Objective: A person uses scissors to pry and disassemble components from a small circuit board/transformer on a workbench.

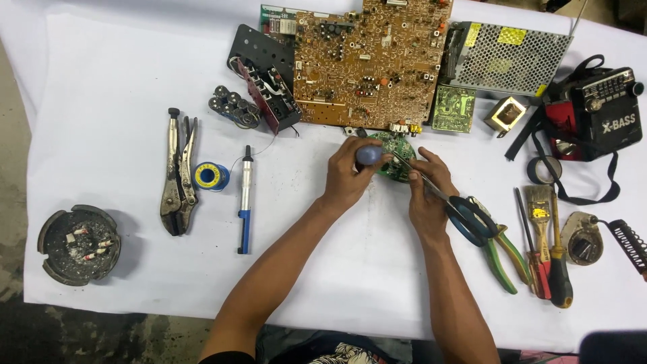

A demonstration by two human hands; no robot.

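From the head camera, the left hand (350, 174) had its fingers curled tight around the blue handle of a screwdriver (369, 156), whose tip pointed at a small round green circuit board (397, 164) lying on the white-covered tabletop (121, 87), just in front of a large brown circuit board (371, 61). The right hand (426, 190) rested against the round board's right edge, its fingers pinched on a thin metal tool (421, 180) that lay across the board; what kind of tool it was could not be told. Just beside that hand lay blue-handled scissors (472, 219) and green-handled pliers (505, 259).

Well to the left lay locking pliers (178, 175), a blue spool of solder wire (210, 176) and a desoldering pump (245, 199); an ashtray (79, 244) sat near the left edge. Behind them were a cluster of capacitors (234, 106) and a black panel with a red board (269, 81). To the right stood a perforated metal power supply (509, 57), a small transformer (507, 114), a black and red radio (600, 111), a paintbrush (539, 209) and a yellow-handled screwdriver (559, 266).
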